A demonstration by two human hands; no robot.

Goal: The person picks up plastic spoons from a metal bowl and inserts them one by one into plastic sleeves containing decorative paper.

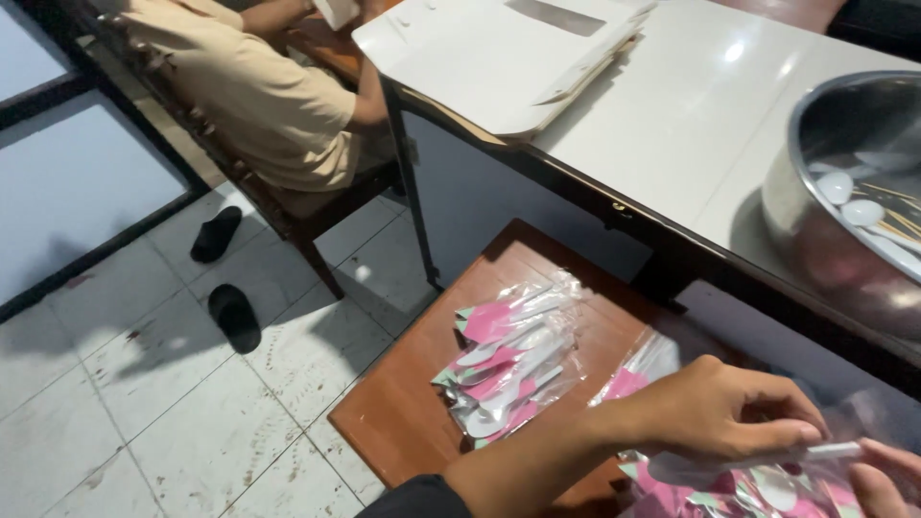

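Left hand (715, 412) low at frame bottom, grip pinched shut on a white plastic spoon (825, 450); right hand (887, 477) just beside, mostly cut off, grip impossible to tell. Underneath, a loose heap of pink-and-clear cutlery packets (748, 491): slippery film, likely to slide if nudged. Farther out, a second packet pile (508, 360) near the wooden stool (403, 408) edge, at risk of spilling onto the tiled floor (173, 384). Beyond, a steel bowl (815, 192) of spoons on the white tabletop (672, 105), close to its rim.
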